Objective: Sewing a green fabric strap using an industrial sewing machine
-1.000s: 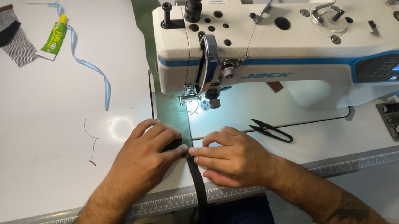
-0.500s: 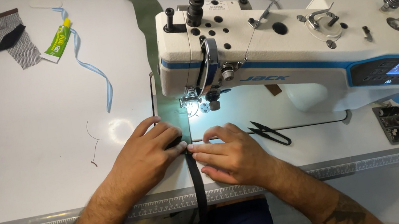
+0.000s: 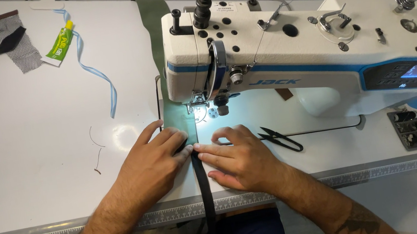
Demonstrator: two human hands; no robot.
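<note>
Left hand (image 3: pixel 151 163) lies flat, palm down, fingers spread, pressing on a dark green fabric strip (image 3: pixel 179 125); its fingertips meet the black webbing strap (image 3: pixel 204 191) at the strap's upper end. No closed grasp: the hand pins rather than clenches. Right hand (image 3: pixel 241 159) lies flat on the other side of the strap, fingers extended, index and middle fingertips touching the strap edge right against the left fingertips. Whether either hand pinches the strap between thumb and finger cannot be told; the thumbs are partly hidden.

From the point where the fingertips meet, the strap runs straight back toward the person and drops over the table edge (image 3: pixel 70 233). Just ahead of the fingertips sits the presser foot (image 3: pixel 198 106) of the white industrial sewing machine (image 3: pixel 311 54), lit by the machine's lamp. The green strip runs on from under the left hand, beneath the machine head, to the far side of the table.

Just beside the right hand, outboard: black thread snips (image 3: pixel 280 138). Well away beyond the left hand: a light blue ribbon (image 3: pixel 97 76), a green glue tube (image 3: pixel 60 46), a mesh scrap (image 3: pixel 22 49).
</note>
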